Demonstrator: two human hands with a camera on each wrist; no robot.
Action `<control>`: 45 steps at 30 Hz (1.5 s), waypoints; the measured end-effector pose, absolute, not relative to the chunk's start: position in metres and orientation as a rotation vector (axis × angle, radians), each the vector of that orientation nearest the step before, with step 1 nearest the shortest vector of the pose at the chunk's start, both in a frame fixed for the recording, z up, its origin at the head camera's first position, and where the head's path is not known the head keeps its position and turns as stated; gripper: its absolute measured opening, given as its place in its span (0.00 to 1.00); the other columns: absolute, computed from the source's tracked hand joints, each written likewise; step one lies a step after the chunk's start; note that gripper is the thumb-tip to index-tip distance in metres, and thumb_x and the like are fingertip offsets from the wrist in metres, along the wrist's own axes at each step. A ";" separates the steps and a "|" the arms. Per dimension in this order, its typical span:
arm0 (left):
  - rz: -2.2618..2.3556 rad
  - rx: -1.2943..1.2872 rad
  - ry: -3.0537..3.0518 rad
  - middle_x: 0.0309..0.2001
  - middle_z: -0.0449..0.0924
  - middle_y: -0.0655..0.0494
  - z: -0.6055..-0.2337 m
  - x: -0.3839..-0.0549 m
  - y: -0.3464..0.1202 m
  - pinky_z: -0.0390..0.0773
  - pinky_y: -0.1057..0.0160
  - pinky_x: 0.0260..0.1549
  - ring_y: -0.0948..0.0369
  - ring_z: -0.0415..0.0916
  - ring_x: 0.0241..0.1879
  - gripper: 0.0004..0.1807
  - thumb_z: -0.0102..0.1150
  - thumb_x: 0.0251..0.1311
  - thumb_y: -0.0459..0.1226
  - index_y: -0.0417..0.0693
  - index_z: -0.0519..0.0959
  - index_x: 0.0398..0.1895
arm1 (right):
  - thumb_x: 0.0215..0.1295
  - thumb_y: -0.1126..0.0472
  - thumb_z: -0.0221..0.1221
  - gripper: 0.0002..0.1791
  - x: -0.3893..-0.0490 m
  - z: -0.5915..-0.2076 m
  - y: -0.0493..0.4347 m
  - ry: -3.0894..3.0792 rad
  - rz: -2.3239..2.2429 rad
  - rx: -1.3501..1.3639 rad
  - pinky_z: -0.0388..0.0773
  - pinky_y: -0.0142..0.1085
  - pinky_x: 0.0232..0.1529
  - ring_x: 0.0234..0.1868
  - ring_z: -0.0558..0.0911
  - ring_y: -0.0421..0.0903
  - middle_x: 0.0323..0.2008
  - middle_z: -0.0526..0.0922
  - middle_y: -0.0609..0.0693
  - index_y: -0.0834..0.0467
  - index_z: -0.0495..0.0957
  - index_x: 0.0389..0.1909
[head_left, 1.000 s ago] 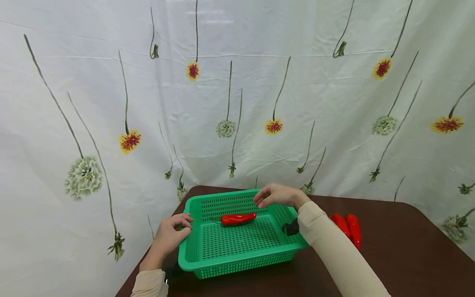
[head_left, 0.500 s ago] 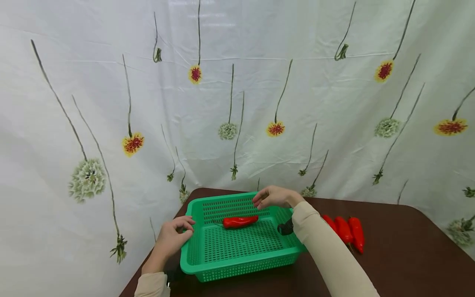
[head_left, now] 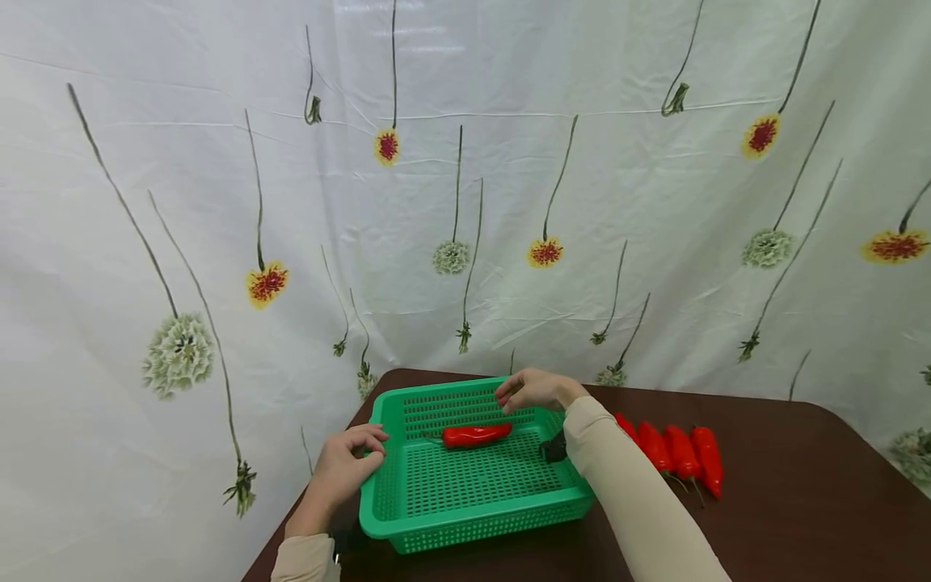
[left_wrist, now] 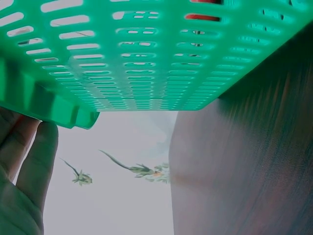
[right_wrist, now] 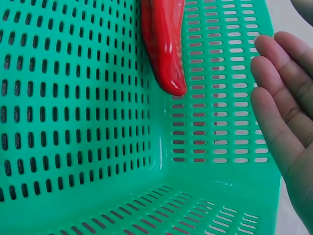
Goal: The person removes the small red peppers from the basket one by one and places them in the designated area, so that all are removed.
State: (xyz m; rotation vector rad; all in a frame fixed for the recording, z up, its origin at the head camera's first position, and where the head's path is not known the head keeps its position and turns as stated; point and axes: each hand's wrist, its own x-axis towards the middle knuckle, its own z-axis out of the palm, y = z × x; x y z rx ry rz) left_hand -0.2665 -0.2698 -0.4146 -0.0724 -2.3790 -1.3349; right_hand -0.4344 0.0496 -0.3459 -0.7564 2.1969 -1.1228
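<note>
A green plastic basket with slotted walls stands on the dark brown table. One glossy red pepper lies inside, towards its back wall. My left hand is at the basket's left rim, fingers loosely bent. In the left wrist view its fingers reach up to the rim's edge, and the tips are partly hidden behind it. Over the back right of the basket hovers my right hand, holding nothing. In the right wrist view its fingers are nearly straight and sit by the rim, apart from the pepper.
Several red peppers lie side by side on the brown table, right of the basket; the right sleeve partly covers one. A white curtain printed with flowers hangs behind the table.
The whole view has shifted slightly. The right forearm has drawn a little to the left, so more of the peppers outside shows. Both hands keep nearly the same pose at the basket.
</note>
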 end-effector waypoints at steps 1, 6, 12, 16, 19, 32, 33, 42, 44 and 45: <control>-1.333 -0.076 -2.378 0.49 0.85 0.48 -0.415 -0.267 -0.269 0.78 0.71 0.47 0.48 0.76 0.62 0.08 0.59 0.55 0.24 0.41 0.84 0.24 | 0.66 0.69 0.60 0.27 -0.434 -0.347 0.049 2.200 -1.123 -0.750 0.66 0.57 0.70 0.60 0.80 0.53 0.65 0.74 0.67 0.69 0.70 0.66; -1.315 -0.079 -2.373 0.48 0.85 0.48 -0.416 -0.268 -0.268 0.80 0.68 0.49 0.48 0.77 0.61 0.08 0.59 0.55 0.24 0.42 0.84 0.23 | 0.65 0.70 0.61 0.27 -0.435 -0.350 0.044 2.216 -1.121 -0.746 0.67 0.57 0.69 0.60 0.80 0.55 0.63 0.76 0.66 0.70 0.71 0.65; -1.311 -0.075 -2.375 0.48 0.85 0.48 -0.415 -0.268 -0.266 0.82 0.54 0.53 0.48 0.77 0.61 0.09 0.59 0.55 0.24 0.42 0.84 0.23 | 0.64 0.71 0.61 0.25 -0.439 -0.359 0.040 2.243 -1.129 -0.731 0.67 0.56 0.69 0.58 0.81 0.54 0.61 0.78 0.66 0.70 0.73 0.63; -1.304 -0.089 -2.366 0.48 0.85 0.49 -0.414 -0.268 -0.264 0.82 0.53 0.53 0.48 0.77 0.60 0.10 0.59 0.54 0.24 0.43 0.84 0.22 | 0.62 0.69 0.64 0.23 -0.437 -0.365 0.037 2.331 -1.143 -0.689 0.70 0.55 0.67 0.55 0.82 0.51 0.57 0.82 0.61 0.67 0.77 0.59; -1.302 -0.101 -2.359 0.47 0.85 0.49 -0.414 -0.270 -0.262 0.81 0.51 0.54 0.47 0.78 0.60 0.10 0.59 0.54 0.24 0.44 0.84 0.22 | 0.62 0.68 0.65 0.22 -0.436 -0.369 0.036 2.375 -1.162 -0.660 0.71 0.55 0.66 0.53 0.82 0.51 0.55 0.83 0.58 0.65 0.79 0.58; -1.323 -0.113 -2.362 0.49 0.84 0.47 -0.412 -0.272 -0.264 0.80 0.48 0.55 0.48 0.76 0.61 0.08 0.59 0.55 0.24 0.41 0.84 0.23 | 0.62 0.67 0.65 0.22 -0.437 -0.381 0.030 2.409 -1.130 -0.658 0.78 0.48 0.59 0.55 0.82 0.52 0.54 0.83 0.57 0.65 0.79 0.58; -1.318 -0.114 -2.361 0.49 0.84 0.47 -0.412 -0.272 -0.265 0.80 0.49 0.55 0.48 0.76 0.61 0.08 0.59 0.55 0.24 0.42 0.84 0.23 | 0.62 0.68 0.65 0.22 -0.438 -0.381 0.030 2.403 -1.131 -0.663 0.78 0.48 0.59 0.54 0.82 0.52 0.54 0.84 0.58 0.65 0.79 0.58; -1.296 -0.101 -2.366 0.48 0.85 0.49 -0.415 -0.269 -0.268 0.81 0.58 0.52 0.49 0.77 0.61 0.09 0.59 0.54 0.24 0.43 0.84 0.22 | 0.60 0.69 0.66 0.22 -0.436 -0.389 0.027 2.403 -1.135 -0.655 0.77 0.51 0.60 0.51 0.82 0.50 0.52 0.83 0.57 0.66 0.79 0.57; -1.305 -0.094 -2.363 0.48 0.85 0.48 -0.416 -0.268 -0.268 0.81 0.54 0.53 0.48 0.77 0.61 0.09 0.59 0.54 0.24 0.42 0.84 0.22 | 0.59 0.68 0.66 0.22 -0.435 -0.390 0.026 2.413 -1.123 -0.656 0.77 0.51 0.60 0.51 0.82 0.50 0.51 0.84 0.57 0.66 0.80 0.56; -1.308 -0.090 -2.361 0.48 0.85 0.48 -0.416 -0.268 -0.268 0.81 0.53 0.54 0.48 0.77 0.61 0.09 0.59 0.54 0.24 0.42 0.84 0.22 | 0.59 0.68 0.67 0.22 -0.435 -0.391 0.025 2.420 -1.114 -0.656 0.77 0.50 0.60 0.50 0.82 0.49 0.51 0.84 0.56 0.66 0.80 0.56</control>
